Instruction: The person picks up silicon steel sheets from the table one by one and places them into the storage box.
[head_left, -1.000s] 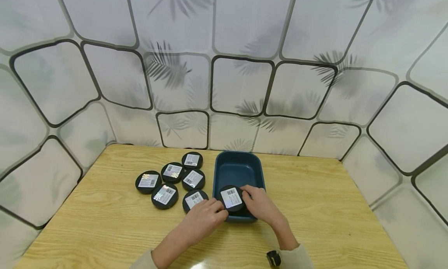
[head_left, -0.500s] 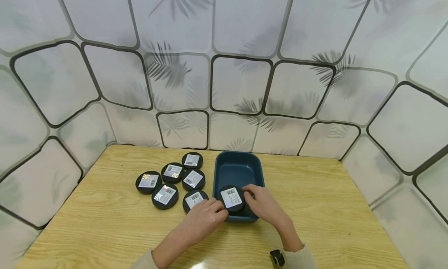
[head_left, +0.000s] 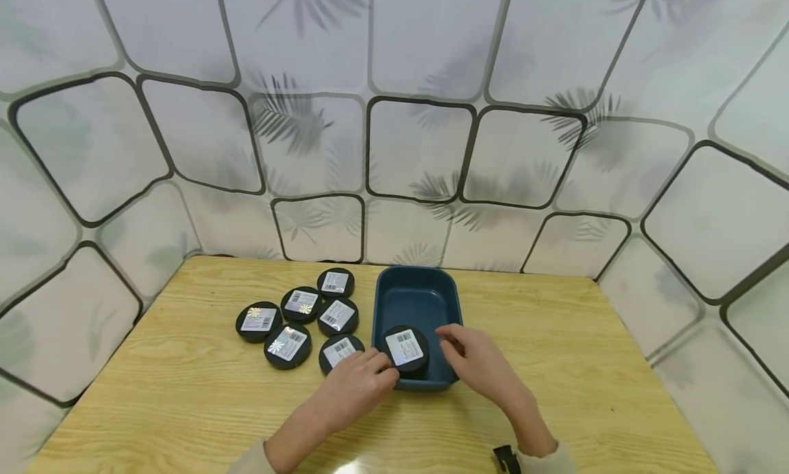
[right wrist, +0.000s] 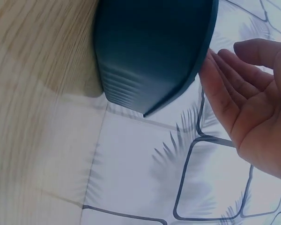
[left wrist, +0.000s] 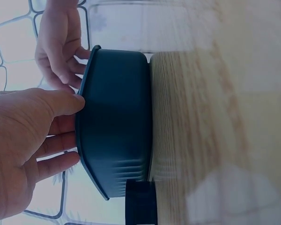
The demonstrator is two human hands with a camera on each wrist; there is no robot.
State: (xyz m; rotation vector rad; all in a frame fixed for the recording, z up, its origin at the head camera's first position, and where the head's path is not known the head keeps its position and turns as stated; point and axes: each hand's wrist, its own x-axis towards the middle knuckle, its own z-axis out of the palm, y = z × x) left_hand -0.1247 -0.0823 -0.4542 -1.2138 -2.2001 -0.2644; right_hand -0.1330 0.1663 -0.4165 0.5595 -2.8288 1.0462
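Observation:
A dark blue plastic bin (head_left: 414,299) stands on the table. At its near end is a flat round black container (head_left: 405,347) with a white barcode label facing up. My left hand (head_left: 359,383) reaches over the bin's left rim, thumb and fingers at this container's left edge, gripping it. In the left wrist view the fingertips of the left hand (left wrist: 35,126) pass behind the rim and are hidden. My right hand (head_left: 479,363) hovers at the bin's right rim, apart from the container. The right wrist view shows the right hand (right wrist: 253,101) with loosely bent fingers, holding nothing.
Several matching black containers (head_left: 287,345) lie label-up on the wooden table (head_left: 555,364) left of the bin. The closest one (head_left: 339,351) is partly covered by my left hand. A patterned curtain (head_left: 419,152) surrounds the table's back and sides.
My right hand has let go of the container's right edge and drawn back to the right. My left hand and the container stay in nearly the same place.

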